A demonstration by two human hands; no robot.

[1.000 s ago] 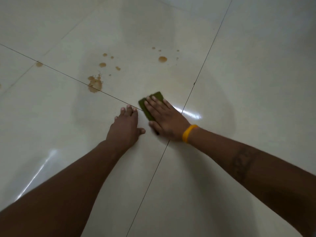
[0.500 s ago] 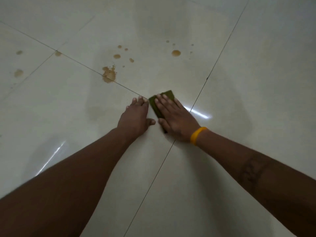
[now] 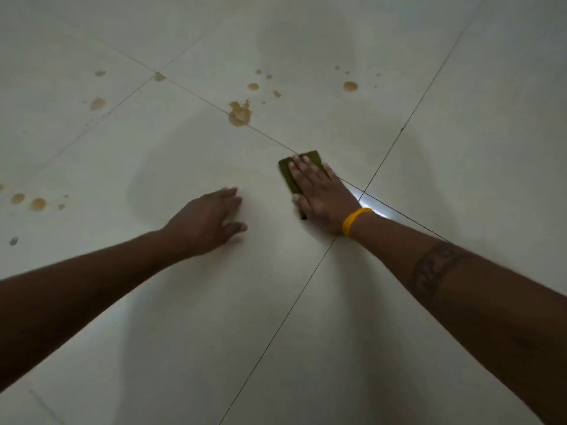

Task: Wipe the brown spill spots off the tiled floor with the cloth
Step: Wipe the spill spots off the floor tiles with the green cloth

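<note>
Glossy cream tiled floor [image 3: 460, 210] crossed by thin dark grout lines, one flat hand pressing a cloth onto it.

Pale tiles carry brown spill spots: the largest brown splash [image 3: 239, 114] sits on a grout line, with a round brown drop [image 3: 350, 86] farther right and a cluster of brown drops [image 3: 37, 204] at the left edge. The right hand [image 3: 322, 193] (a yellow wristband [image 3: 354, 220] on its wrist) lies flat with straight fingers on a folded olive-green cloth [image 3: 288, 176], near the grout crossing and well apart from the splash. The left hand [image 3: 205, 223], slightly blurred, is spread with relaxed fingers at the bare tile beside it, holding nothing.
</note>
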